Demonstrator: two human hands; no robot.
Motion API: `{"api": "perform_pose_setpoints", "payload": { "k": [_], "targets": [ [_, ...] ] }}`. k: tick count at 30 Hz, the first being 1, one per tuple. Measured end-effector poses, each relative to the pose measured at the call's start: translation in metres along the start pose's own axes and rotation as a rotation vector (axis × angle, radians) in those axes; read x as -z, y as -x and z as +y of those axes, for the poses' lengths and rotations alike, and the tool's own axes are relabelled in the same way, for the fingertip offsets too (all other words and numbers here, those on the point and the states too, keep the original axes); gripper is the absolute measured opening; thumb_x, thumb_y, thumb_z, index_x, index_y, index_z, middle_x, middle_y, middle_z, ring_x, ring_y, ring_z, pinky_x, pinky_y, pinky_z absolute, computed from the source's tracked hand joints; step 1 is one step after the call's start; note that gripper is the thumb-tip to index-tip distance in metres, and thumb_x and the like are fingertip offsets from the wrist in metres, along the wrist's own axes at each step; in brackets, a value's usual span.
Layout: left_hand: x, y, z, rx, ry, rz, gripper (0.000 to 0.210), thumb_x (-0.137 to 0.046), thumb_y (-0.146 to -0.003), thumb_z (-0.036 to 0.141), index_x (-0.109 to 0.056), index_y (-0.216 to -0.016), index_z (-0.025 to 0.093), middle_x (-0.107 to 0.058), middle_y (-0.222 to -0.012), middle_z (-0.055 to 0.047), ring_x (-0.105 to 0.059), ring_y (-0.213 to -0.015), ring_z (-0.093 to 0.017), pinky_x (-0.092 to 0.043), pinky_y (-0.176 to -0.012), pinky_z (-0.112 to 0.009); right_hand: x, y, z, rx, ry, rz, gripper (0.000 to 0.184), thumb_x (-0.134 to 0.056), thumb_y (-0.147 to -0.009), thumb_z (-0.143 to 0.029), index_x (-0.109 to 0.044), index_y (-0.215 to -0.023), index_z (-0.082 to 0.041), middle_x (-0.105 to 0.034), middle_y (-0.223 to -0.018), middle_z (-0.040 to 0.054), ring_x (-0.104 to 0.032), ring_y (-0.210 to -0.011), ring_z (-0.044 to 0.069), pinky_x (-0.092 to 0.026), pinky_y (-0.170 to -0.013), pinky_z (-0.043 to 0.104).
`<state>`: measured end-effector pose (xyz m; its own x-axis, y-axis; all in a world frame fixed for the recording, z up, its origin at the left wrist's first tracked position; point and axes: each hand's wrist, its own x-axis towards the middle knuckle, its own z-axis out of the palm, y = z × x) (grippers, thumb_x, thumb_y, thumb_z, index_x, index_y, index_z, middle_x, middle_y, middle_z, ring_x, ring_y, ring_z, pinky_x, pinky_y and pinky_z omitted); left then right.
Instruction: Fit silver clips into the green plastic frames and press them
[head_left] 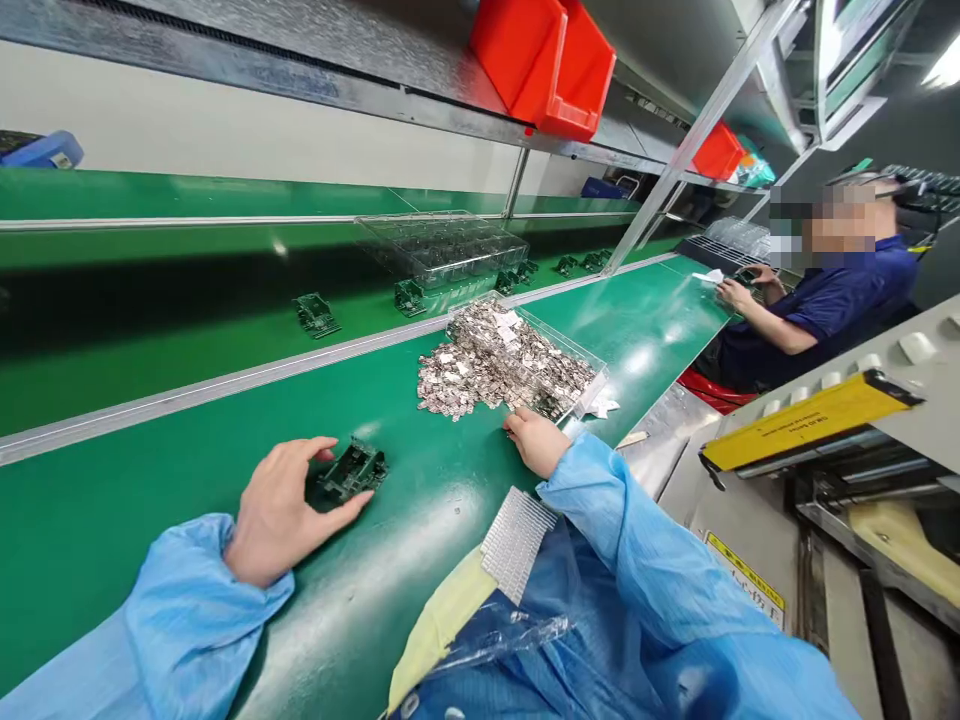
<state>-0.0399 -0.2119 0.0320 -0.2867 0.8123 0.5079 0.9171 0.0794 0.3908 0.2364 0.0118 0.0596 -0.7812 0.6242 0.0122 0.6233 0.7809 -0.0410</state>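
Your left grip (281,512) is curving half-open around the circuit board (354,472), left of the metal-piece pile (487,362); your right grip (537,442) is bunching beside the pile, holds unclear. Uneven squeezing would be risking board damage.

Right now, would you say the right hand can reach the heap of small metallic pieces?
Probably yes: the right hand lies close beside the heap, with nothing visible blocking the way.

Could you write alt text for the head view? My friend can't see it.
A person's left hand curves around a green circuit board on a green work surface; the right hand is beside a heap of small silvery pieces.
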Motion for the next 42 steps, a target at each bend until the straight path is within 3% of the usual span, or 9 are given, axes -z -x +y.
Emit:
{"api": "perform_pose_setpoints", "payload": {
  "k": [5, 9, 16, 20, 23, 30, 33, 38, 42],
  "targets": [
    [-0.003, 0.001, -0.006, -0.117, 0.158, -0.326, 0.114, -0.074, -0.065, 0.053, -0.004, -0.15, 0.023, -0.037, -0.149, -0.018, -0.043, -0.132, -0.037, -0.04, -0.104, -0.052, 0.004, 0.037, 0.011, 0.021, 0.049, -0.085, 0.022, -0.048, -0.09, 0.0, -0.066, -0.095, -0.012, -0.062, -0.095, 0.0109, -0.059, -0.09, 0.02, -0.047, -0.08, 0.026],
    [-0.009, -0.009, -0.014, -0.124, 0.165, -0.504, 0.094, -0.072, -0.068, 0.054, -0.025, -0.146, 0.028, -0.057, -0.133, -0.013, -0.056, -0.118, -0.037, -0.048, -0.095, -0.049, 0.001, 0.069, 0.014, 0.052, 0.057, -0.101, 0.022, -0.047, -0.093, -0.005, -0.068, -0.101, -0.012, -0.063, -0.102, 0.0125, -0.057, -0.099, 0.023, -0.048, -0.089, 0.031],
    [-0.009, -0.011, 0.008, 0.117, 0.29, -0.281, 0.067, -0.076, -0.061, 0.053, -0.054, -0.118, 0.026, -0.063, -0.116, -0.009, -0.063, -0.104, -0.035, -0.052, -0.092, -0.049, -0.017, 0.107, 0.016, 0.072, 0.05, 0.015, 0.033, -0.042, -0.094, -0.005, -0.062, -0.122, -0.008, -0.059, -0.124, 0.0174, -0.054, -0.11, 0.027, -0.049, -0.099, 0.04],
    [-0.009, -0.007, 0.034, 0.466, 0.585, -0.205, 0.053, -0.082, -0.053, 0.048, -0.055, -0.094, 0.028, -0.069, -0.094, -0.003, -0.068, -0.093, -0.033, -0.058, -0.084, -0.049, -0.029, 0.123, 0.014, 0.07, 0.022, 0.117, 0.036, -0.04, -0.095, -0.005, -0.06, -0.124, -0.005, -0.057, -0.126, 0.0213, -0.053, -0.113, 0.029, -0.049, -0.1, 0.044],
    [-0.016, -0.003, 0.057, 0.593, 0.87, -0.197, 0.057, -0.085, -0.053, 0.041, -0.053, -0.098, 0.027, -0.07, -0.101, -0.003, -0.068, -0.097, -0.03, -0.057, -0.088, -0.048, -0.036, 0.13, 0.015, 0.081, -0.049, 0.218, 0.035, -0.039, -0.095, -0.005, -0.062, -0.121, -0.008, -0.061, -0.119, 0.0196, -0.054, -0.112, 0.028, -0.051, -0.097, 0.044],
    [-0.03, 0.0, 0.139, 0.678, 1.284, -0.431, 0.061, -0.085, -0.058, 0.033, -0.054, -0.109, 0.026, -0.067, -0.11, -0.003, -0.066, -0.1, -0.023, -0.055, -0.09, -0.036, -0.033, 0.136, 0.026, 0.056, -0.206, 0.352, 0.032, -0.039, -0.096, -0.009, -0.071, -0.099, -0.015, -0.07, -0.098, 0.0117, -0.063, -0.092, 0.022, -0.056, -0.084, 0.035],
    [-0.038, 0.001, 0.169, 0.672, 1.375, -0.528, 0.056, -0.085, -0.058, 0.031, -0.053, -0.105, 0.027, -0.065, -0.109, -0.003, -0.066, -0.097, -0.023, -0.057, -0.083, -0.035, -0.018, 0.148, 0.015, -0.067, -0.299, 0.45, 0.03, -0.04, -0.096, -0.013, -0.07, -0.101, -0.016, -0.071, -0.094, 0.0104, -0.066, -0.086, 0.022, -0.057, -0.079, 0.035],
    [-0.055, 0.01, 0.187, 0.515, 1.395, -0.542, 0.058, -0.083, -0.062, 0.03, -0.051, -0.109, 0.028, -0.063, -0.11, -0.003, -0.066, -0.094, -0.021, -0.056, -0.085, -0.034, 0.0, 0.169, -0.04, -0.444, -1.057, 0.547, 0.012, -0.067, -0.083, -0.03, -0.07, -0.081, -0.019, -0.069, -0.07, 0.0018, -0.062, -0.061, 0.017, -0.054, -0.058, 0.027],
    [-0.055, 0.017, 0.185, 0.397, 1.334, -0.54, 0.06, -0.082, -0.064, 0.031, -0.049, -0.114, 0.03, -0.064, -0.107, -0.003, -0.066, -0.092, -0.021, -0.055, -0.085, -0.033, -0.001, 0.168, -0.075, -0.418, -1.226, 0.606, 0.009, -0.068, -0.079, -0.026, -0.069, -0.075, -0.019, -0.064, -0.083, 0.0042, -0.06, -0.072, 0.017, -0.051, -0.064, 0.028]
  ]
}}
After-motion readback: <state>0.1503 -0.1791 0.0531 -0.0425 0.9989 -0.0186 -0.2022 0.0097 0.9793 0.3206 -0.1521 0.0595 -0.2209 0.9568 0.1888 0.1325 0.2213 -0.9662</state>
